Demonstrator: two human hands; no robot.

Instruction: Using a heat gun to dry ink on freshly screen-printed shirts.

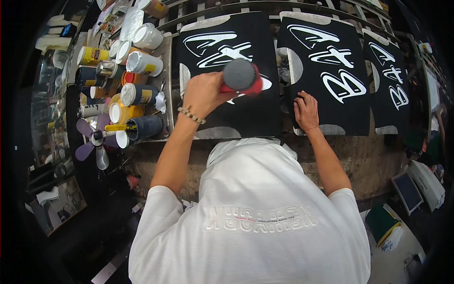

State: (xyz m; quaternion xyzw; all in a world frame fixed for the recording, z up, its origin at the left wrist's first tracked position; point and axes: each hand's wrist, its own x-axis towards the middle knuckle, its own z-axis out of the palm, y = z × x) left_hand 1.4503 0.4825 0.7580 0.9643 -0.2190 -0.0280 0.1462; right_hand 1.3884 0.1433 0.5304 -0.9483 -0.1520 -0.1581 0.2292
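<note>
My left hand (205, 91), with a beaded bracelet at the wrist, grips what looks like a heat gun (241, 76), red with a round grey back end. It is over the left black fabric panel (227, 113), covering part of its white lettering; its nozzle is hidden. My right hand (305, 110) rests with bent fingers on the lower left edge of the middle black panel (330, 120) and holds nothing. A third black panel (386, 117) lies farther right. Similar large white letters mark all three panels, and pale rounded board areas show around their edges.
Left of the panels stand several paint tubs (144, 65), an open dark tub (149, 127) with a yellow-handled tool across it, and a small purple-bladed fan (97, 138). Metal rails (244, 6) run behind the panels. A green container (381, 222) stands at lower right.
</note>
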